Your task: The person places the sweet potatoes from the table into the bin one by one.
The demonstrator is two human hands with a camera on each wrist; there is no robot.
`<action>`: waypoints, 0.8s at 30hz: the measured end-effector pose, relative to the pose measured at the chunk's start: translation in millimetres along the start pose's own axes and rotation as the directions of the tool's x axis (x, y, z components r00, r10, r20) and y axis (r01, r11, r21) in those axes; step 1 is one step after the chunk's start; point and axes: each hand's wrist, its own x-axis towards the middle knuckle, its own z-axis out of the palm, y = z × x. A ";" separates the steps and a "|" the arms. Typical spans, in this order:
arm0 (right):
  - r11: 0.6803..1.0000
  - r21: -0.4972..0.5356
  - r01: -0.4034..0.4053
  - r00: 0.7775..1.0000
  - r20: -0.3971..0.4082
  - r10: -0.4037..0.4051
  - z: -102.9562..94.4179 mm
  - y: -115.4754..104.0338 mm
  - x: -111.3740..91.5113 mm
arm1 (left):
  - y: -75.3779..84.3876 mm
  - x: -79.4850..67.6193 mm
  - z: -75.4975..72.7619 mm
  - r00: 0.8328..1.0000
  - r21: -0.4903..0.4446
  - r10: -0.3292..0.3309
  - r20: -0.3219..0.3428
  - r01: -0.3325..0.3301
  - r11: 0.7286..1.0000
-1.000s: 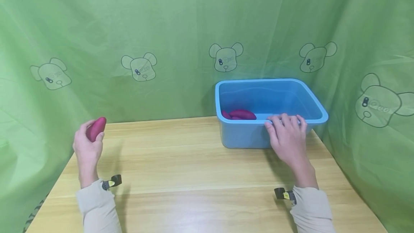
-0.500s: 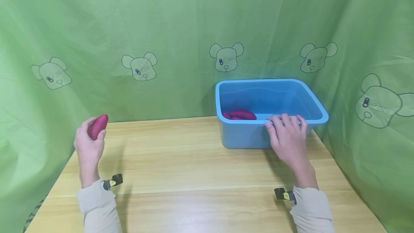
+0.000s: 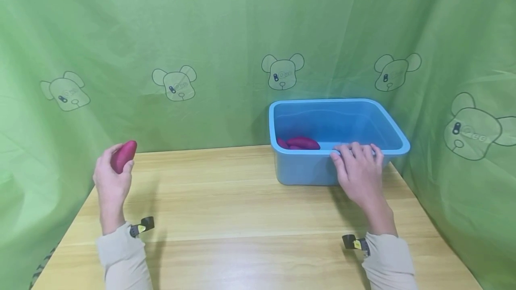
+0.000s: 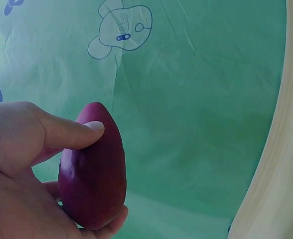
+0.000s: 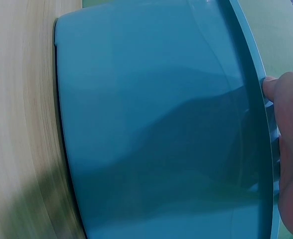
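At the left of the head view, my left hand [image 3: 111, 182] holds a smooth purple-red sweet potato [image 3: 123, 156] above the table. Its tapered end points up and to the right. The left wrist view shows the thumb on the near face of the sweet potato [image 4: 94, 174] and fingers curled beneath and behind it. My right hand [image 3: 361, 173] grips the near rim of a blue plastic tub [image 3: 306, 169], its fingers hooked over the edge. Inside the tub, at the left, lie several similar purple-red sweet potatoes [image 3: 302, 142], partly hidden by the near wall.
A light wooden table [image 3: 225, 209] lies beneath both hands. Green cloth [image 3: 225, 21] printed with bear heads hangs behind it and along both sides. The tub stands near the table's far right corner, close to the cloth.
My left hand has moved slightly up and to the right with the sweet potato. The right hand and the tub have stayed in place.
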 end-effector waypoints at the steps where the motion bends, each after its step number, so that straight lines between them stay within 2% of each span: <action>1: 1.000 0.000 0.000 1.000 -0.001 0.000 0.1 0.2 0.0 | 1.1 -0.3 0.3 1.000 -0.001 0.002 0.004 -0.002 1.000; 9: 1.000 0.002 -0.003 1.000 0.007 0.003 -0.3 -0.1 0.0 | 6.9 -1.4 4.1 1.000 -0.002 0.020 0.023 -0.020 1.000; 18: 1.000 0.004 -0.004 1.000 0.001 0.004 0.5 0.7 -0.2 | 12.2 -3.0 10.5 0.994 -0.004 0.112 0.017 -0.112 0.994; 24: 1.000 0.004 0.008 1.000 -0.013 -0.008 0.6 0.9 -0.1 | 15.0 -4.7 13.3 0.993 -0.010 0.113 0.030 -0.113 0.994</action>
